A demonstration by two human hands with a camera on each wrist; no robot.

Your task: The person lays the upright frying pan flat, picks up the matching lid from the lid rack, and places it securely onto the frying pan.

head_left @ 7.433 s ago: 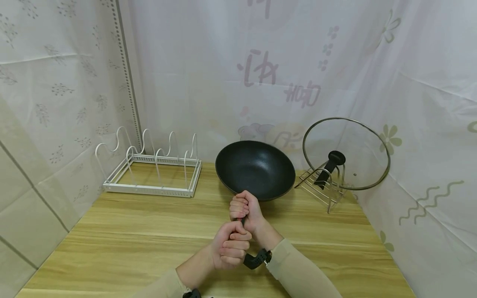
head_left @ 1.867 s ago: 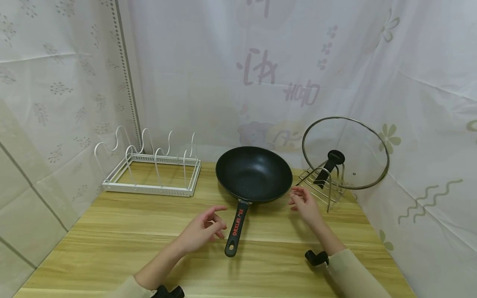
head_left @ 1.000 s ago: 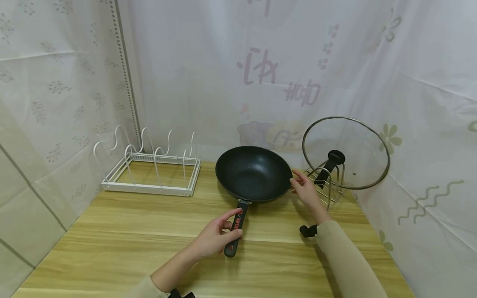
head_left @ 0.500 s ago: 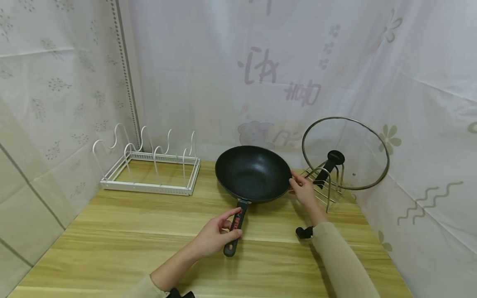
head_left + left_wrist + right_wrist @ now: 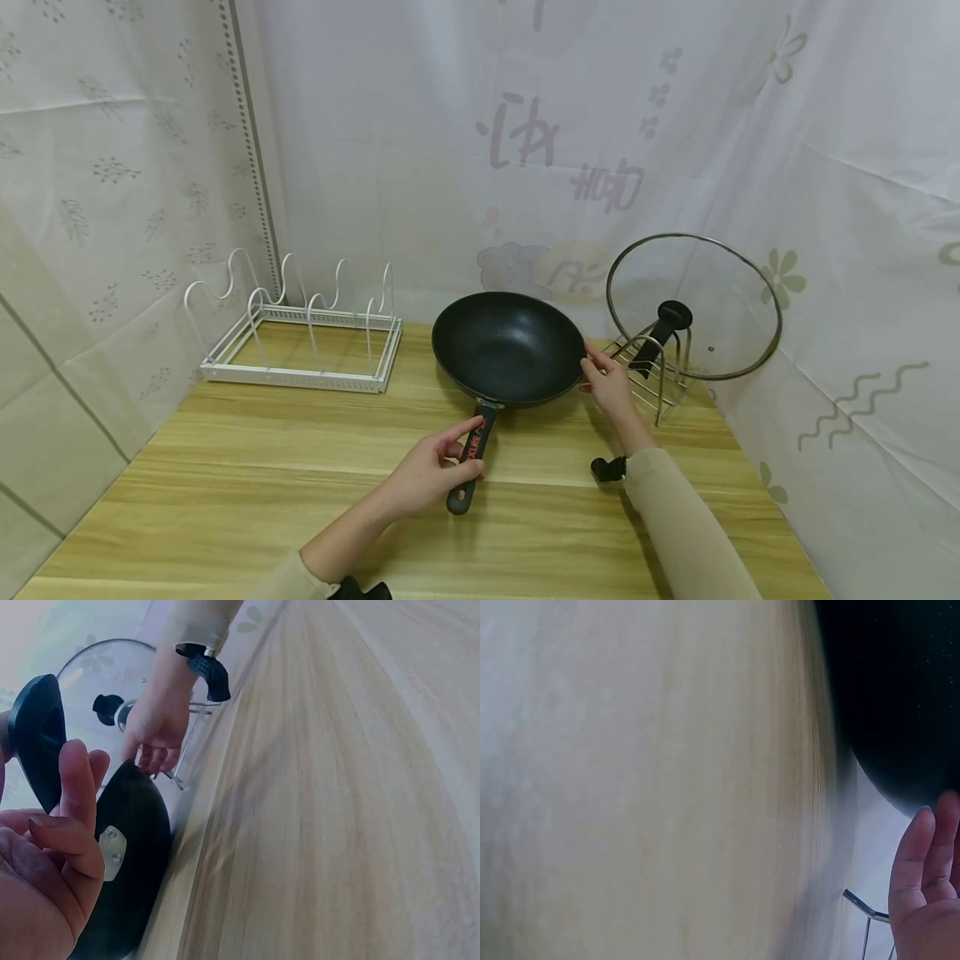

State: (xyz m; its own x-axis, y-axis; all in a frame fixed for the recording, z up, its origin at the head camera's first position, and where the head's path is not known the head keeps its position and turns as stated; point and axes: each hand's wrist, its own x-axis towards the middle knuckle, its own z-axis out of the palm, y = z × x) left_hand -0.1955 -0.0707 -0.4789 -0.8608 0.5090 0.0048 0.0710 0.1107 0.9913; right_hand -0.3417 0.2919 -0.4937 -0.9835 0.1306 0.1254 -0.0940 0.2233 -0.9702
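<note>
A black wok (image 5: 510, 350) with a long dark handle (image 5: 480, 433) bearing red lettering sits mid-table, its handle toward me. My left hand (image 5: 423, 479) holds that handle lightly between thumb and fingers. At the wok's right rim, my right hand (image 5: 615, 392) pinches the edge, thumb on the near side and fingers beneath. The left wrist view shows the handle end beside my left fingers and the wok's metal bracket (image 5: 114, 853). In the right wrist view, fingers of my right hand (image 5: 928, 889) reach under the wok's dark side (image 5: 900, 690).
Just right of my right hand, a small wire stand (image 5: 662, 400) holds a big glass lid (image 5: 720, 292) with a black knob (image 5: 675, 315). A white wire rack (image 5: 296, 382) stands at the back left. Printed cloth hangs behind and at the right.
Earlier both hands gripped the handle; later they were off the wok. Since then, the left hand has taken the handle and the right hand the rim. Over the last half second little has moved.
</note>
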